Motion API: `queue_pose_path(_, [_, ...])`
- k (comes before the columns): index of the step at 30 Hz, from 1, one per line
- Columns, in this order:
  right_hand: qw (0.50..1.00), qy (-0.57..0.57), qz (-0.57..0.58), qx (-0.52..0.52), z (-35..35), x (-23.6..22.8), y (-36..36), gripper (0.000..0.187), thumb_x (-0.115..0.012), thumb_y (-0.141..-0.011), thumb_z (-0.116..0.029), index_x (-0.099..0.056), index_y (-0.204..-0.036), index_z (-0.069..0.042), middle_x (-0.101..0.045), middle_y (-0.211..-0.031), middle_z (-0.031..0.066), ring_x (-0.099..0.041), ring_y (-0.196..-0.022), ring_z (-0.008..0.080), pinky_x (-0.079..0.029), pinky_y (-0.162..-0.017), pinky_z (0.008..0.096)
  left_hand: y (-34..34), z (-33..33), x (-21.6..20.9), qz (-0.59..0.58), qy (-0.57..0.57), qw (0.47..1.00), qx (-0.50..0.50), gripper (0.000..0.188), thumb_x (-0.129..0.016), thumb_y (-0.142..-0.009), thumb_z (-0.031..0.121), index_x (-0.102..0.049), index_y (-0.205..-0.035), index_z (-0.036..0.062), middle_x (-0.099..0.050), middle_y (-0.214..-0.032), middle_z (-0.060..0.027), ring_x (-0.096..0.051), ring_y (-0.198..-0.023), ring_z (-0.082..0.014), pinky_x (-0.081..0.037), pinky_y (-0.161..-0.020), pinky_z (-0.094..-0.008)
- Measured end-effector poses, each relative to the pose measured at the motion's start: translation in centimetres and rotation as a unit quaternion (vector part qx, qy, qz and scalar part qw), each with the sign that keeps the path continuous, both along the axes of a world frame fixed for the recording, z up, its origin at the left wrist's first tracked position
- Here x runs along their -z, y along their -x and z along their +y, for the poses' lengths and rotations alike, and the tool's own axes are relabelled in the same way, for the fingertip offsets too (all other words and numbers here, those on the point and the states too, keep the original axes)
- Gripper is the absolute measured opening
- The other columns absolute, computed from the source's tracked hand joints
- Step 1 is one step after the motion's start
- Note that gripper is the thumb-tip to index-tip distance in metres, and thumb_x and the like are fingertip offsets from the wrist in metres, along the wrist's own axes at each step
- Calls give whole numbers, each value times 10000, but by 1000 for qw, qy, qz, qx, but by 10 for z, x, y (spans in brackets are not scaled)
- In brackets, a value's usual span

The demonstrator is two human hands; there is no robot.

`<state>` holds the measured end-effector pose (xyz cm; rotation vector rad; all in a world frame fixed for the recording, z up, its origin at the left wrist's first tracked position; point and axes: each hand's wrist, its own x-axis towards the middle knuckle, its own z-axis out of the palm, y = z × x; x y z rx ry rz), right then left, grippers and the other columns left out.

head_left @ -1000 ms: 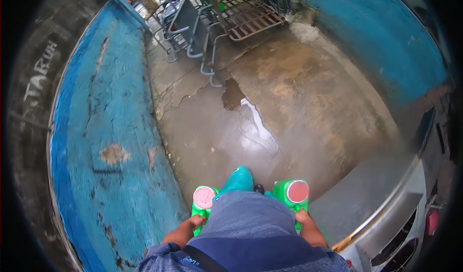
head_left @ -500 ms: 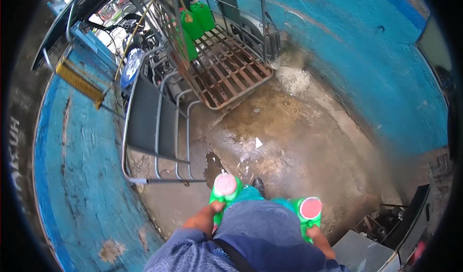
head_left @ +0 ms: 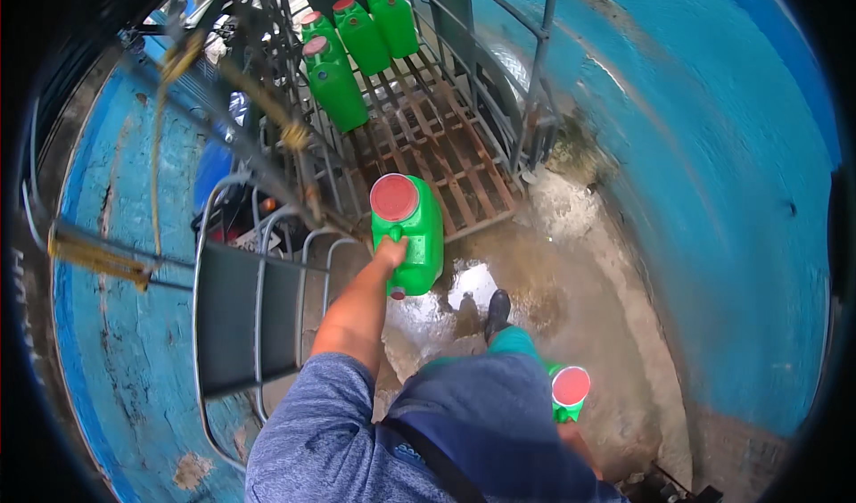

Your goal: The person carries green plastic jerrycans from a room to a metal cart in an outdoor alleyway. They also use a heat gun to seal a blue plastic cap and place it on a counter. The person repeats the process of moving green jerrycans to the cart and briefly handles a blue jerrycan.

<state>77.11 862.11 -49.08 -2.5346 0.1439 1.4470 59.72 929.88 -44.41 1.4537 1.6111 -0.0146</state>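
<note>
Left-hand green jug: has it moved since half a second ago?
Yes. The left hand has swung its green jug forward from beside the body, toward the metal cage floor.

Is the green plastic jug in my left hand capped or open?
Capped: the green plastic jug held out by the left hand has a round red cap covering its mouth.

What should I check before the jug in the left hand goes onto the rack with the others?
1. Left hand grips the raised green jug by its handle: ok.
2. Red cap seated on that jug: ok.
3. Free slats on the wooden pallet in front of the four stored jugs: ok.
4. Metal cage frame open on the near side: ok.
5. Floor dry underfoot: not ok, wet and shiny.
6. Right hand's grip on the second jug: cannot tell, hand hidden behind the body.
</note>
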Motion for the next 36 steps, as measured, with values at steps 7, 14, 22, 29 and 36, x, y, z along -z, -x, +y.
queue_pose_path(7, [991,-60,-75,-94,187,-55,-91,478,-676,-700,-348,-606,-977,36,-653,-873,241,-642,-785,374,-504,-721,431,-89,111,7,134,-141,981,-8,557,-559,-876,434,-506,-1134,-57,-615,-1041,-294,-596,-990,-438,-476,-863,-466])
queue_pose_path(14, [950,-147,-107,-255,421,-156,-169,363,-645,-745,-294,-601,-948,3,-643,-853,257,-630,-824,417,-498,-728,463,-111,148,-16,157,-108,981,-33,533,-559,-873,432,-495,-1144,-23,-635,-971,-279,-625,-923,-419,-489,-798,-489])
queue_pose_path(22, [867,-279,-215,-354,691,-92,-216,418,-615,-842,-329,-560,-988,59,-617,-836,303,-610,-796,461,-490,-709,491,-107,177,-26,103,-79,990,-50,475,-568,-877,407,-483,-1068,-19,-631,-912,-283,-613,-857,-454,-479,-740,-516])
queue_pose_path(29, [823,-340,-289,-350,936,-47,-234,425,-621,-830,-344,-575,-836,78,-619,-823,311,-614,-796,460,-481,-723,507,-101,182,-31,89,-52,994,-29,589,-652,-814,409,-450,-1174,-12,-575,-1080,-271,-545,-1055,-410,-403,-896,-514])
queue_pose_path(36, [819,-302,-288,-393,1163,-3,-268,492,-635,-799,-412,-629,-878,74,-640,-907,297,-630,-860,442,-496,-765,490,-49,83,-57,59,51,988,-133,1301,-869,-593,416,24,-1416,-54,-89,-1455,-289,-216,-1340,-424,-220,-1115,-462])
